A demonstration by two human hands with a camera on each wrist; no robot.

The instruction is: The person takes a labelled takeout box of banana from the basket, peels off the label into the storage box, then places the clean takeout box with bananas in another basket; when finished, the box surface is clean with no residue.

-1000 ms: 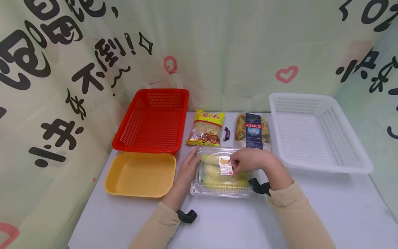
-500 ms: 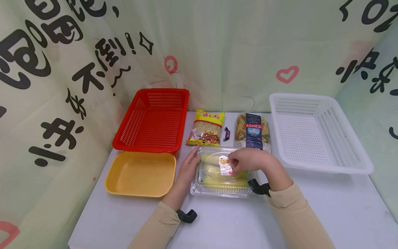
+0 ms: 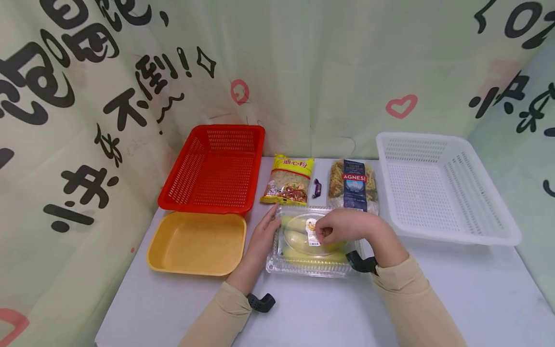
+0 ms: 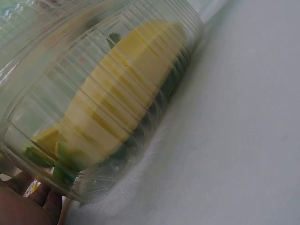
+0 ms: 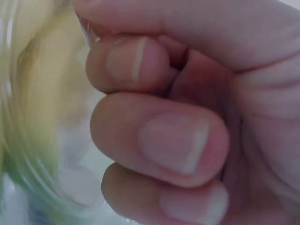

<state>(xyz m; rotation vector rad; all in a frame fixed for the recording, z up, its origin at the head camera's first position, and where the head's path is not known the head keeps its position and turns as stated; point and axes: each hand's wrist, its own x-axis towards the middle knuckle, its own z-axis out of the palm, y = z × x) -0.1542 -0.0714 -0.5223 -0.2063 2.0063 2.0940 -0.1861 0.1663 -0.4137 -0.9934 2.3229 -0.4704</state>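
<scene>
A clear plastic clamshell box (image 3: pixel 303 264) of yellow bananas (image 3: pixel 295 238) lies on the white table (image 3: pixel 329 308), shut, with a white label (image 3: pixel 310 229) on its lid. My left hand (image 3: pixel 272 219) rests with straight fingers against the box's left side. My right hand (image 3: pixel 323 233) lies on the lid, its fingers curled and pinching at the label's right edge. The left wrist view shows the ribbed box (image 4: pixel 56 61), a banana (image 4: pixel 122 89) inside it, and a bit of my left hand (image 4: pixel 23 208). The right wrist view is filled by my curled fingers (image 5: pixel 164 136).
A red basket (image 3: pixel 214 168) and a yellow tray (image 3: pixel 195 243) stand to the left. A white basket (image 3: pixel 433 188) stands at the right. Behind the box lie a yellow noodle packet (image 3: pixel 288 179), a small purple candy (image 3: pixel 317 188) and a blue pasta pack (image 3: pixel 353 185).
My right hand has crept a little leftward over the label, covering more of it. The left hand and the box have stayed put.
</scene>
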